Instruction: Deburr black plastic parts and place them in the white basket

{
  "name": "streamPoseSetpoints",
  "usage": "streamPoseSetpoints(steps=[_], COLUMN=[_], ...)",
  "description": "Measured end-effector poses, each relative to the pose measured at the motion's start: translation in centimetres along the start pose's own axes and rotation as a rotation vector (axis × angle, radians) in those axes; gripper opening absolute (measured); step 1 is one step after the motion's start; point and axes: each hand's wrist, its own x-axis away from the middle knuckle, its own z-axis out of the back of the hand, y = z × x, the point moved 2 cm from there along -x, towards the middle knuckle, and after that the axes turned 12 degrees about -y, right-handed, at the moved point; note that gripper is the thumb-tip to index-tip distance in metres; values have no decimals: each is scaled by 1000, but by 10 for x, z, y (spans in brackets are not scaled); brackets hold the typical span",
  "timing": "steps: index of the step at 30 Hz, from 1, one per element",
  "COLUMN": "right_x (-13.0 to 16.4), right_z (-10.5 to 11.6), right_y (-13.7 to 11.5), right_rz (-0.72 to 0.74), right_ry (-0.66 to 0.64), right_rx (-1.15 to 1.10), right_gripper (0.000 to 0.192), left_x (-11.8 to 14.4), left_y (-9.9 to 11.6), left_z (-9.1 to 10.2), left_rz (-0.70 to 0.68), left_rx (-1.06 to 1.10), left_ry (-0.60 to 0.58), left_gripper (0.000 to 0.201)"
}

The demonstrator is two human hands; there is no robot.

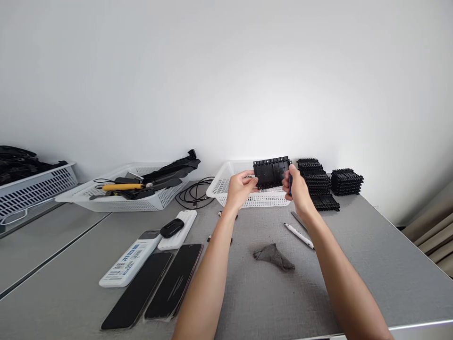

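Both of my hands hold up a flat black plastic tray-like part above the table, in front of a white mesh basket. My left hand grips its left edge with fingers curled. My right hand grips the right edge and also has a small blue item tucked against the fingers. Stacks of similar black parts stand just right of the basket, close behind my right hand.
On the grey table lie a grey cloth, a white pen, two dark phones, white power banks and a black cable. Another white basket with tools sits at the left, a third at the far left.
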Motion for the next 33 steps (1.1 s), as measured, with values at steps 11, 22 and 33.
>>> streamPoseSetpoints(steps=[11,22,33], right_x=[0,0,1], right_z=[-41,-38,-35], right_y=[18,20,18], right_rz=[-391,-402,-402], right_ry=[-403,-381,-362], right_rx=[-487,-620,-672], right_gripper=[33,34,27], left_x=[2,3,10], left_y=[6,5,19], left_z=[-11,-16,-23], left_rz=[-53,-122,-147], left_rx=[-66,-244,-290], left_ry=[-33,-80,-105], left_gripper=[31,26,23])
